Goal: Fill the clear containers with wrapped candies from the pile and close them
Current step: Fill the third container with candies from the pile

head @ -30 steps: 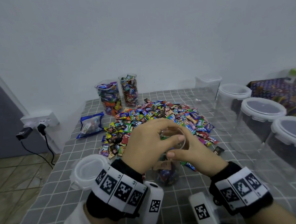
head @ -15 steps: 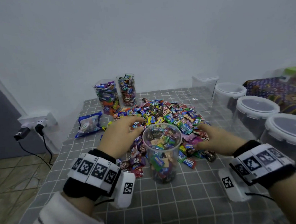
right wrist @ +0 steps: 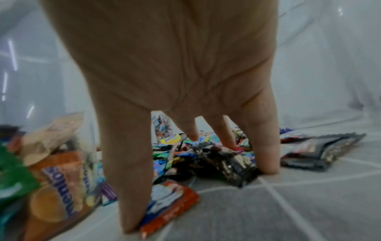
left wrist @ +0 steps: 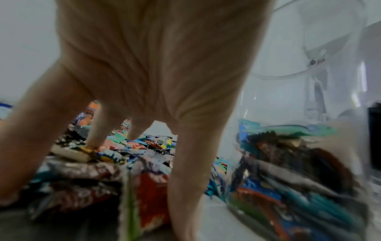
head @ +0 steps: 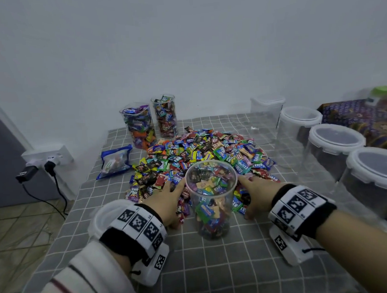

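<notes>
A clear round container (head: 212,197) stands lidless near the table's front, more than half full of wrapped candies. Behind and around it spreads the colourful candy pile (head: 202,155). My left hand (head: 166,199) rests on the pile's near edge just left of the container, fingers spread and straight (left wrist: 148,65), tips touching wrappers. My right hand (head: 255,192) lies the same way just right of it, spread fingertips (right wrist: 266,159) down on candies and cloth. Neither hand holds a candy. The container's wall shows at the right in the left wrist view (left wrist: 299,163) and at the left in the right wrist view (right wrist: 41,154).
A white-rimmed lid (head: 104,218) lies at the front left, partly behind my left wrist. Two full containers (head: 138,124) (head: 165,115) stand at the back, with a blue bag (head: 116,161) beside them. Several lidded empty containers (head: 336,147) line the right edge.
Both hands left the container's mouth, moved apart and came down on the pile on either side. Since half a second ago they have drawn closer to the container's base.
</notes>
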{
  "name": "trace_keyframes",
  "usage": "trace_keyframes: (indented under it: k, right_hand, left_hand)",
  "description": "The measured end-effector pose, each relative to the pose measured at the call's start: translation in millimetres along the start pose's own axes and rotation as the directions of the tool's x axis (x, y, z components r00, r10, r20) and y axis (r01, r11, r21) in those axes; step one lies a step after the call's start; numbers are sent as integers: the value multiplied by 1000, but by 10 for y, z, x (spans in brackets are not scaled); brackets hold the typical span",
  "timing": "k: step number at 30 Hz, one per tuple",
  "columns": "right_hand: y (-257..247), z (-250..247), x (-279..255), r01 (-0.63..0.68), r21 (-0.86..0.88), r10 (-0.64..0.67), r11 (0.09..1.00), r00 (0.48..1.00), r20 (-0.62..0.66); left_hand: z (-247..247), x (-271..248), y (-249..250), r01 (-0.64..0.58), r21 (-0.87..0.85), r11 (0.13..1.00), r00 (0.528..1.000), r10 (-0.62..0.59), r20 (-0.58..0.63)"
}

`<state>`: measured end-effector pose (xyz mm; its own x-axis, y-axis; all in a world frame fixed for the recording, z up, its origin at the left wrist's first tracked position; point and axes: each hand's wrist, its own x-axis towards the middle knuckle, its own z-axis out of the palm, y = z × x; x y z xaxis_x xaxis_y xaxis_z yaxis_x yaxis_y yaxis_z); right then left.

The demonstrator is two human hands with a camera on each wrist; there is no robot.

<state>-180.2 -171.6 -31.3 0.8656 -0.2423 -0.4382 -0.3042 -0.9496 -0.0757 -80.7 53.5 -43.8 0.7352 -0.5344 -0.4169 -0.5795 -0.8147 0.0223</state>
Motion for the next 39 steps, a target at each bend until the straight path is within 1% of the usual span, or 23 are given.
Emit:
trace_keyframes:
  k: [5, 9, 12, 14, 17, 23, 27, 31, 35, 39]
  right_hand:
    - [-114, 12, 87, 61, -71, -65, 996, 996, -54]
    - [-183, 0, 131, 131, -23, -133, 991, 985, -109]
    - [-201, -14, 144, 146, -37, -149, 989, 981, -120]
    - [-216, -26, 139, 153, -42, -157, 987, 981, -114]
    - [-222, -42, 134, 170, -41, -173, 985, 977, -120]
    - [-190, -65, 79, 167, -8, -165, 986, 965, -202]
    - [-137, -97, 37, 153, 71, -129, 986, 953, -274]
    - [-99, -111, 24, 189, 135, -139, 973, 941, -310]
    - [-53, -132, 54, 201, 212, -113, 956, 923, -367]
    - [-18, -222, 19, 222, 277, -87, 935, 899, -429]
  left_hand:
    - [-50, 67, 55, -60, -6, 998, 998, 60, -15]
    - [-99, 71, 113, -91, 17, 996, 995, 91, -41]
    - [-108, 89, 108, -106, 61, 992, 988, 112, -103]
    - [-112, 92, 102, -105, 45, 993, 983, 110, -145]
    - [-128, 66, 111, -94, 5, 996, 972, 93, -217]
    - [-167, 2, 132, -72, -75, 995, 942, 43, -334]
    - [-203, -52, 116, -41, -171, 984, 929, -26, -370]
    - [-186, -36, 56, -70, -244, 967, 906, -41, -421]
    - [-196, -38, 13, -94, -331, 939, 874, -82, -479]
    - [-242, -96, 7, -101, -394, 913, 862, -118, -493]
